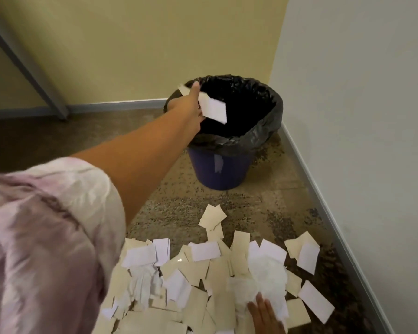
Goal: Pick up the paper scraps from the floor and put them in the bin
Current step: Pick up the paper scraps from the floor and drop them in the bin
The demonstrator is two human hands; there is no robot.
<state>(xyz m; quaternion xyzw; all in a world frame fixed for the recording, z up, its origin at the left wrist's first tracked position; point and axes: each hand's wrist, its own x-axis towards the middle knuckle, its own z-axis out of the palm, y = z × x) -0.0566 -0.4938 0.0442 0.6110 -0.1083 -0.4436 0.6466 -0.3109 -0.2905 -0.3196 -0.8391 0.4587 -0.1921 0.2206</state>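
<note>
My left hand (191, 102) reaches out over the near left rim of the blue bin (217, 169), which has a black bag liner (263, 131). It is shut on a few paper scraps (214, 109), white and cream, held above the bin's opening. A heap of white and cream paper scraps (203, 273) covers the floor in front of me, with crumpled white tissue (266, 276) in it. My right hand (263, 314) lies flat on the heap at the lower edge, fingers spread on the crumpled tissue, holding nothing.
The bin stands in a corner between a yellow wall (130, 44) and a white wall (360, 116). A grey metal leg (27, 61) slants down at the left. Speckled floor (179, 201) lies between bin and heap.
</note>
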